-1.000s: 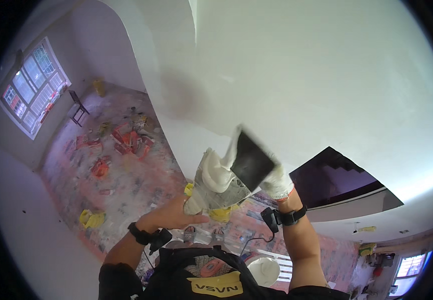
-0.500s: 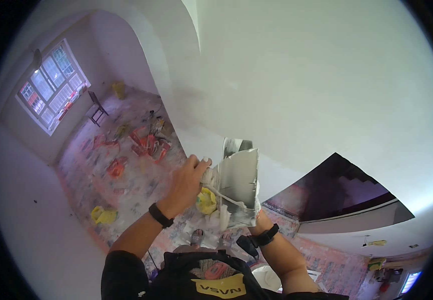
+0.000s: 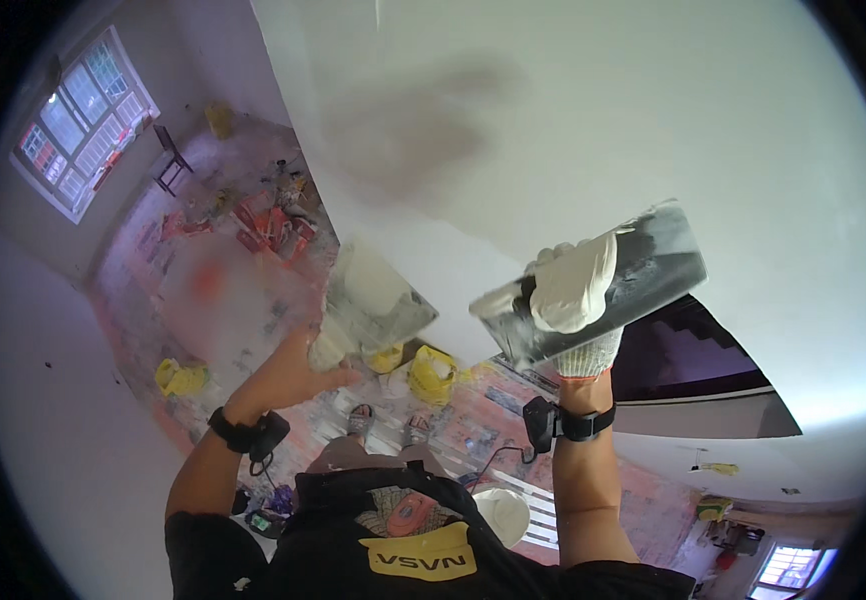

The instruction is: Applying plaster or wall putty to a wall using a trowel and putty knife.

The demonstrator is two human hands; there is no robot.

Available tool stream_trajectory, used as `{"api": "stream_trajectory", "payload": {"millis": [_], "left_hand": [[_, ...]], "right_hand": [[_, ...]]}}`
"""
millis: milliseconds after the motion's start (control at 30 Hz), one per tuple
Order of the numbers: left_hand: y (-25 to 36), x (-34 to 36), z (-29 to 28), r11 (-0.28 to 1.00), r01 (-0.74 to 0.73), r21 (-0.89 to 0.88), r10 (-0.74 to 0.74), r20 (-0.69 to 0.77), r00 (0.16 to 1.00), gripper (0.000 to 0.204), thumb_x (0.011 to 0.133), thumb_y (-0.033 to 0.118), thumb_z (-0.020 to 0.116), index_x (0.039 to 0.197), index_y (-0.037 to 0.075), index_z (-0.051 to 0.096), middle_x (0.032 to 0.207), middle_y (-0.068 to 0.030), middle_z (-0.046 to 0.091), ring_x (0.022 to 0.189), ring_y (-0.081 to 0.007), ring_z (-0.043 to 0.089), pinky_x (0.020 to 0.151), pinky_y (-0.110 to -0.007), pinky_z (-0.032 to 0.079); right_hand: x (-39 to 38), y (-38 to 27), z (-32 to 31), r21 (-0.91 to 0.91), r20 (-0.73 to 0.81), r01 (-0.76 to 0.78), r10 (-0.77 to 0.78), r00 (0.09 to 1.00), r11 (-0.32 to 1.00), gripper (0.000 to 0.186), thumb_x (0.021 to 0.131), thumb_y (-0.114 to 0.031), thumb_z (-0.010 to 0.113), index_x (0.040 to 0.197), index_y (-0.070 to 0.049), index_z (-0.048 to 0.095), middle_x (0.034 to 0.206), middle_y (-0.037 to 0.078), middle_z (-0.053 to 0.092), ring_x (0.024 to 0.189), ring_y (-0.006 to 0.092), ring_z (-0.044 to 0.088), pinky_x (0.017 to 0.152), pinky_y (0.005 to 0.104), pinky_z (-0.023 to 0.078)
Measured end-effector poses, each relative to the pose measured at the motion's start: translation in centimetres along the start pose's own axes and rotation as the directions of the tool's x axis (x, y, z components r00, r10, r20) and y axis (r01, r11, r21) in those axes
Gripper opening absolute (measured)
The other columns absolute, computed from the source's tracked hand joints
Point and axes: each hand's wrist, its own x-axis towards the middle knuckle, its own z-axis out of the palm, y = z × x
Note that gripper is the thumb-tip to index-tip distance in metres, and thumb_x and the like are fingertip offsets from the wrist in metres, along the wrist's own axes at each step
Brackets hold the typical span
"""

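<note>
A wide steel trowel (image 3: 593,290) is being gripped firmly in the gloved right hand (image 3: 575,290), its blade being held up against the white wall (image 3: 593,120) below a darker damp patch (image 3: 423,125). A hawk loaded with white plaster (image 3: 373,300) is being clasped from beneath by the bare left hand (image 3: 298,365), just beside the wall. For a smooth coat, the blade is probably best being kept at a shallow tilt and pressed evenly, with the hawk being held level and close.
</note>
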Motion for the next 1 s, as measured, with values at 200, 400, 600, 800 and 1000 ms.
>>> {"api": "stream_trajectory", "payload": {"millis": [200, 400, 600, 800, 1000], "left_hand": [[2.4, 0.0, 2.9, 0.997, 0.073, 0.026, -0.077, 0.240, 0.968, 0.043, 0.086, 0.026, 0.081, 0.116, 0.000, 0.066, 0.091, -0.0039, 0.070, 0.074, -0.0101, 0.060, 0.068, -0.029, 0.052], [-0.2, -0.4, 1.3, 0.984, 0.116, -0.137, -0.059, 0.364, 0.930, 0.051, 0.087, 0.029, 0.081, 0.124, -0.001, 0.062, 0.086, -0.0083, 0.068, 0.057, -0.0143, 0.066, 0.043, -0.026, 0.049], [-2.9, -0.2, -1.1, 0.988, -0.152, -0.001, 0.151, 0.101, 0.983, 0.052, 0.086, 0.029, 0.081, 0.120, -0.005, 0.063, 0.097, -0.0159, 0.073, 0.085, -0.0247, 0.072, 0.076, -0.036, 0.056], [-5.7, 0.8, -2.4, 0.999, -0.017, 0.049, 0.011, 0.109, 0.994, 0.048, 0.084, 0.028, 0.080, 0.119, -0.002, 0.065, 0.101, -0.0174, 0.074, 0.092, -0.0224, 0.070, 0.085, -0.036, 0.053], [-7.2, 1.0, -3.6, 0.988, -0.092, 0.124, 0.078, 0.106, 0.991, 0.051, 0.084, 0.031, 0.079, 0.116, -0.005, 0.065, 0.104, -0.0260, 0.070, 0.098, -0.0383, 0.069, 0.084, -0.040, 0.054]], "right_hand": [[0.3, -2.9, 1.4, -0.465, 0.050, 0.265, -0.273, 0.961, 0.845, 0.026, 0.090, -0.016, 0.061, 0.114, -0.007, 0.063, 0.117, 0.010, 0.063, 0.118, 0.0265, 0.061, 0.112, 0.0557, 0.040], [-2.8, -3.4, 5.0, 0.551, 0.663, -0.709, 0.285, 0.693, 0.441, 0.019, 0.092, -0.016, 0.068, 0.102, -0.004, 0.057, 0.080, -0.001, 0.054, 0.076, 0.0109, 0.051, 0.074, 0.0299, 0.047], [0.8, -3.4, 0.5, 0.517, 0.831, -0.854, 0.277, 0.483, -0.061, 0.031, 0.099, -0.035, 0.063, 0.105, -0.005, 0.057, 0.068, 0.000, 0.054, 0.059, 0.0129, 0.056, 0.056, 0.0263, 0.047], [4.7, -8.8, 0.9, 0.561, 0.795, -0.674, 0.085, 0.601, -0.480, 0.055, 0.100, -0.061, 0.048, 0.105, -0.007, 0.055, 0.067, 0.005, 0.055, 0.049, 0.0173, 0.050, 0.045, 0.0271, 0.040], [8.2, -13.0, 4.2, 0.302, 0.937, -0.930, -0.117, 0.331, -0.209, 0.049, 0.104, -0.053, 0.048, 0.096, -0.006, 0.058, 0.063, 0.000, 0.048, 0.051, 0.0119, 0.045, 0.047, 0.0248, 0.034]]}}
